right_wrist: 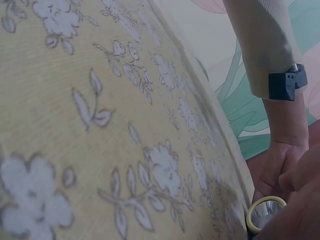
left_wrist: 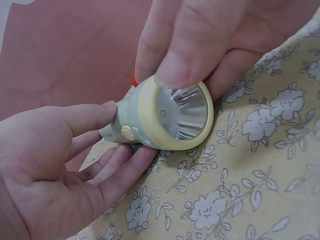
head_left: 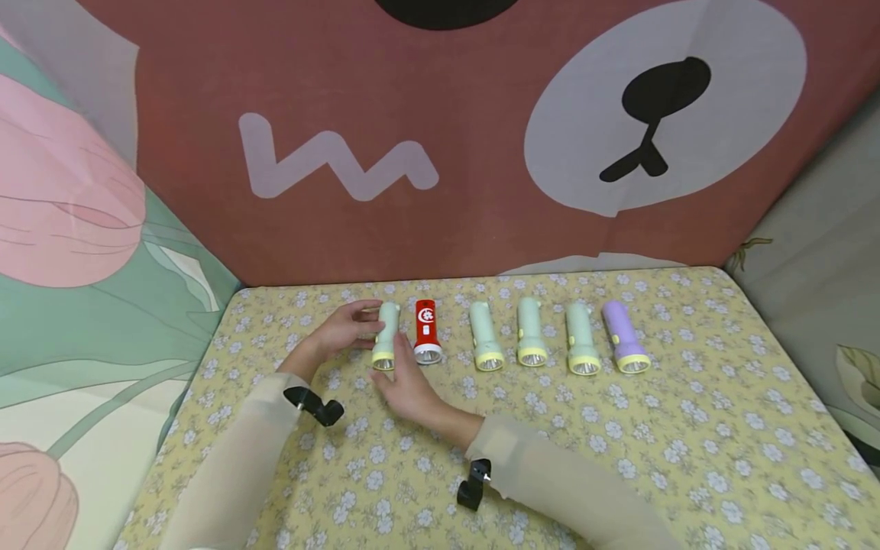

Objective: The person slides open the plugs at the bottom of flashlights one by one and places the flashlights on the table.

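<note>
A pale green flashlight [head_left: 387, 328] with a yellow head lies at the left end of a row on the table, lens toward me. My left hand [head_left: 344, 328] holds its body from the left, thumb and fingers along the barrel in the left wrist view. From the right, my right hand [head_left: 410, 386] grips the head; its thumb tip [left_wrist: 177, 70] overlaps the rim of the lens [left_wrist: 185, 112]. Just right of that hand lies a red flashlight [head_left: 426, 328] with a white head. The right wrist view shows only part of the yellow-rimmed head [right_wrist: 265, 215].
Farther right lie three more green flashlights [head_left: 485, 332] [head_left: 530, 328] [head_left: 581, 336] and a purple one [head_left: 622, 328]. A yellow floral cloth [head_left: 550, 435] covers the table. Behind its far edge hangs a reddish-brown printed backdrop [head_left: 474, 153].
</note>
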The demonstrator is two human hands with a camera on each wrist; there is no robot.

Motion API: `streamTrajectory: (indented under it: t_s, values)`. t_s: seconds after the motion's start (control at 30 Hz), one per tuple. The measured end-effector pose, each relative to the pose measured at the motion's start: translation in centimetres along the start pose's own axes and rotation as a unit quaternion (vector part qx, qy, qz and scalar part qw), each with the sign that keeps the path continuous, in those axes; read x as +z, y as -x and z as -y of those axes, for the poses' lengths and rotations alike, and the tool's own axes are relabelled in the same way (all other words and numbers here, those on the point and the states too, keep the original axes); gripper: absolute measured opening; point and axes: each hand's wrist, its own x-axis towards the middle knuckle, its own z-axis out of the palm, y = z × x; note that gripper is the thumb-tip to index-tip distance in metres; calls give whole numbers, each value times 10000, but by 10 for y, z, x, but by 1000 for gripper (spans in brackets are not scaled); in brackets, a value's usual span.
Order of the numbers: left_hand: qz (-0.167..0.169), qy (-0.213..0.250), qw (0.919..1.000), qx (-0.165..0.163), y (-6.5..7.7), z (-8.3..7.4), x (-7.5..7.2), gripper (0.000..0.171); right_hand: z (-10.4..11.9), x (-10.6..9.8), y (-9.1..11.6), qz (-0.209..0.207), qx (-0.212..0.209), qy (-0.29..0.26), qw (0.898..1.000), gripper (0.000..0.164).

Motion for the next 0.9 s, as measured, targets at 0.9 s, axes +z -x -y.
streamTrajectory:
  t_s: [0.9]
  values:
    - [156,157,9998,8,-3,6,-7,61,-5,33,-3,-1484,-64,122,9888,63]
